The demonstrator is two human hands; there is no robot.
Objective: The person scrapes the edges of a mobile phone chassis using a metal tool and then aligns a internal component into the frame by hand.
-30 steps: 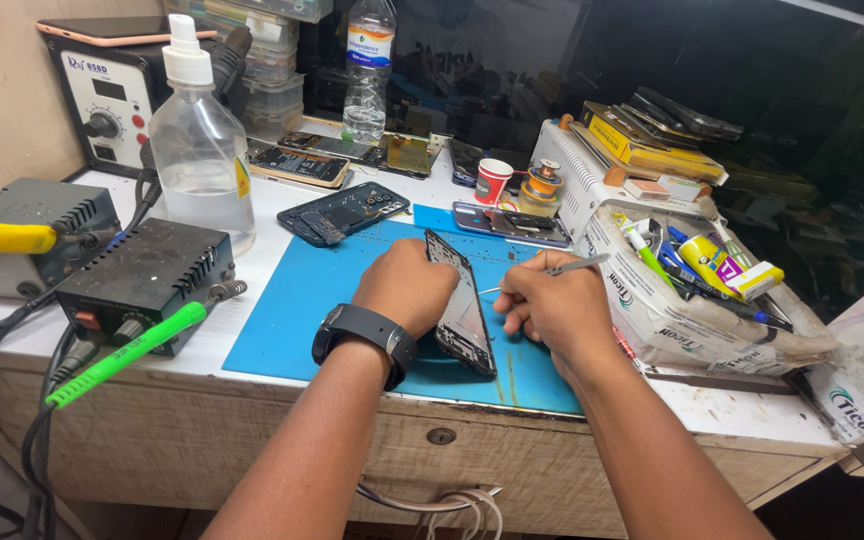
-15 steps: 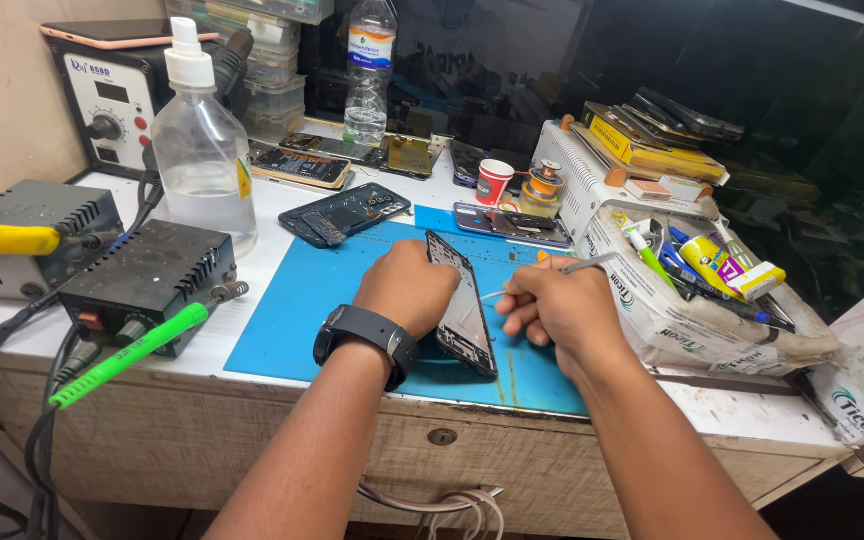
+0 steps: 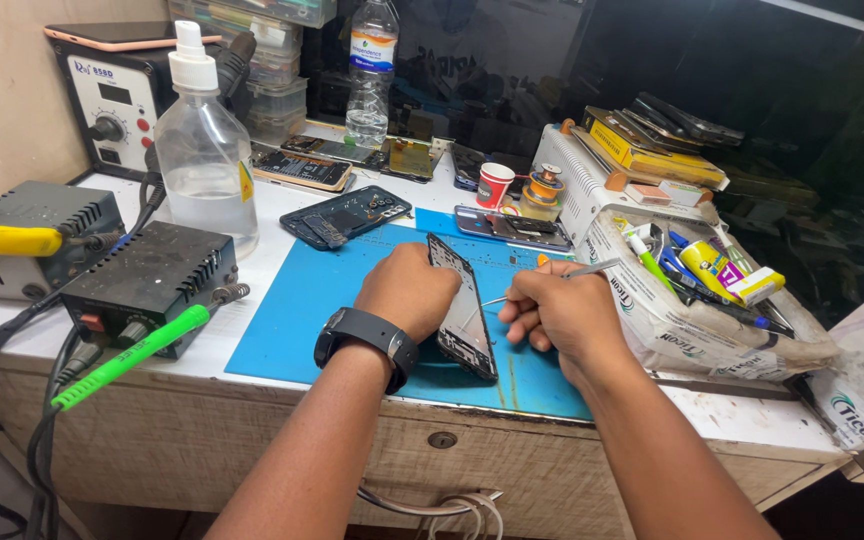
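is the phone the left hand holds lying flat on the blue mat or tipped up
Tipped up: the phone stands on its long edge on the blue mat, propped by the left hand.

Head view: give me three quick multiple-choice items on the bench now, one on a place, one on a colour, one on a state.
1. Where is the phone frame?
A. propped on edge on the blue mat
B. on the grey box
C. in the white bag

2. What colour is the watch on the left wrist?
A. red
B. black
C. yellow

3. What does the right hand hold?
A. the spray bottle
B. nothing
C. metal tweezers

Answers: 1 A, the left hand steadies it, tilted, on the blue mat. 2 B, its band is black. 3 C, the thin metal tweezers point at the frame.
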